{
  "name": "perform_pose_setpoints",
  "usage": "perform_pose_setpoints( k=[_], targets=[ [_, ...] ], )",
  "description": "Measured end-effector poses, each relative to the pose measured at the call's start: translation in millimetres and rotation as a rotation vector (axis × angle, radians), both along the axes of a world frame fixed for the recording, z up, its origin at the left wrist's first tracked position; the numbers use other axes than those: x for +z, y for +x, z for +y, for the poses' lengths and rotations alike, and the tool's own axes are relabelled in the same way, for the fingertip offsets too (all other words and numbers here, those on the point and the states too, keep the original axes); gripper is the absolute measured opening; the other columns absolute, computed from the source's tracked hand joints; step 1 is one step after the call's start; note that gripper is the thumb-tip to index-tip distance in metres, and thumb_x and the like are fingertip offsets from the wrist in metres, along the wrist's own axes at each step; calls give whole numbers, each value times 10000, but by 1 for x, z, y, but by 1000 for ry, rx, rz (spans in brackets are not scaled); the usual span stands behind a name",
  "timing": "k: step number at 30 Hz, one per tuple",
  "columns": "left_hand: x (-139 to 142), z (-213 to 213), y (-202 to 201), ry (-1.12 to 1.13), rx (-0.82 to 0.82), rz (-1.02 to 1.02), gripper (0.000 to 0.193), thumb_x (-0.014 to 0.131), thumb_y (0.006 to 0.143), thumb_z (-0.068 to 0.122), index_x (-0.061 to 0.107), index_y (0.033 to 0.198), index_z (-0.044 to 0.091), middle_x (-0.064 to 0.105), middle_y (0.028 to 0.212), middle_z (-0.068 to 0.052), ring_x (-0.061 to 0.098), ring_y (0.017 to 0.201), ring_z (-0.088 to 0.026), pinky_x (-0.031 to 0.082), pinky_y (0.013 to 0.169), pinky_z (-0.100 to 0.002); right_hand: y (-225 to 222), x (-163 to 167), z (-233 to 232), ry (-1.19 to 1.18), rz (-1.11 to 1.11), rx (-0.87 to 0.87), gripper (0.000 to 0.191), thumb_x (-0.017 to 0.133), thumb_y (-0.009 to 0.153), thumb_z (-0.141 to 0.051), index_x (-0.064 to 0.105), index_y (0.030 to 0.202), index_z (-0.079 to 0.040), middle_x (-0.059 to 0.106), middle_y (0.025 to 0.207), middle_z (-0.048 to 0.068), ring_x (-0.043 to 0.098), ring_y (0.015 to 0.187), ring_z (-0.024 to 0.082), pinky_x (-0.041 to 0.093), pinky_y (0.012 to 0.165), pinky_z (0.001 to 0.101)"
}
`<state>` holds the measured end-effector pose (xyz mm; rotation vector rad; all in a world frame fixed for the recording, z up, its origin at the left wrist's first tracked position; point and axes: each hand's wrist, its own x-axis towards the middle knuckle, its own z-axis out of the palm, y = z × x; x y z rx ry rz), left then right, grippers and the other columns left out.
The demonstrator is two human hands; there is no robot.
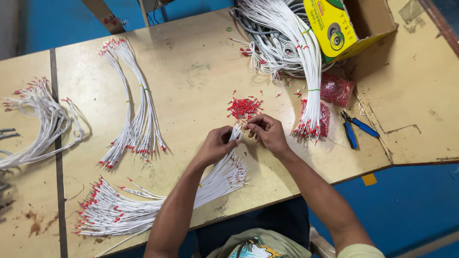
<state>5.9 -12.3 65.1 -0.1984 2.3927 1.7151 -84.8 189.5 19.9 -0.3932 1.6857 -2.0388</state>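
- Head view looks down on a worn yellowish table (201, 76), with both hands meeting near its middle.
- Left hand (217, 145) is closed around the upper end of a white wire (236, 131), pinching it upright between the fingertips.
- Right hand (267, 133) is curled narrow, its fingertips pinched at the tip of that same wire; what they grip there is too small to tell.
- Just above the hands lies a small heap of red ferrules (244, 107) on the table.
- Below the left hand, a fanned bundle of white wires (143, 205) runs down to the left, its far ends tipped red.
- Further left, two tied wire bunches (134, 110) lie curved, and a looser one (40, 124) rests on the neighbouring table.
- To the right hangs a long tied bundle with red tips (311, 71), next to bags of red ferrules (337, 89).
- Blue-handled pliers (356, 129) lie right of that bundle, under an open cardboard box (368, 24).
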Motion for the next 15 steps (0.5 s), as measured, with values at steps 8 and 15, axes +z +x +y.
perform_pose_setpoints(
  k=[8,15],
  targets=[
    [5,6,-3,-21,-14,15,216,738,882,147,694,1028,-7,615,709,-27,519,639,-92,471,593,-306,-5,-9,6,-7,0,9,128,666,993,-57,675,1111,-6,773,981,92,682,742,81,511,570,209],
    [11,7,-7,-46,-22,36,212,735,869,148,693,1014,-1,628,700,-32,527,634,-103,480,602,-318,-9,-9,9,-27,1,11,114,657,997,-54,682,1101,-14,770,986,93,685,754,84,514,568,205]
  ],
)
